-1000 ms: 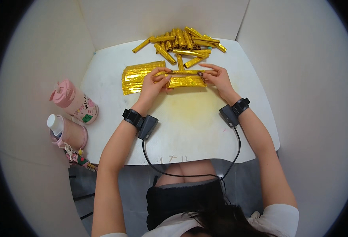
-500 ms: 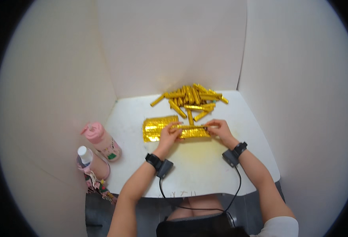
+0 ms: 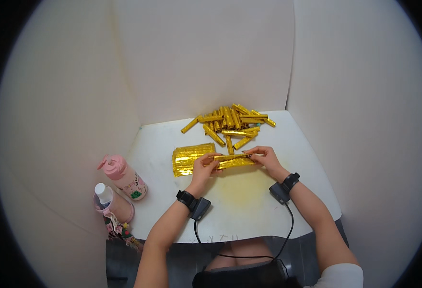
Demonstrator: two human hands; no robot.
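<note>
Between my two hands stretches a gold foil sheet point(image 3: 238, 162), its far edge rolled or folded over toward me. My left hand point(image 3: 203, 169) pinches its left end, and my right hand point(image 3: 268, 160) pinches the right end near the upper corner. To the left, partly behind my left hand, lies a flat stack of gold foil sheets point(image 3: 184, 158). Just beyond my hands a single gold foil roll point(image 3: 229, 145) points toward the sheet. Farther back is a loose pile of several gold foil rolls point(image 3: 228, 117).
A pink drink bottle point(image 3: 127, 177) stands at the table's left edge. Nearer me, a pink holder point(image 3: 120, 207) contains a white-capped bottle point(image 3: 102, 192), with a patterned strap hanging down. Wrist devices joined by a black cable point(image 3: 287, 230) cross the white table point(image 3: 240, 211). Pale walls enclose it.
The foil between my hands looks narrower, with its far edge turned over more toward me. Both hands stay in nearly the same place; the view has shifted slightly.
</note>
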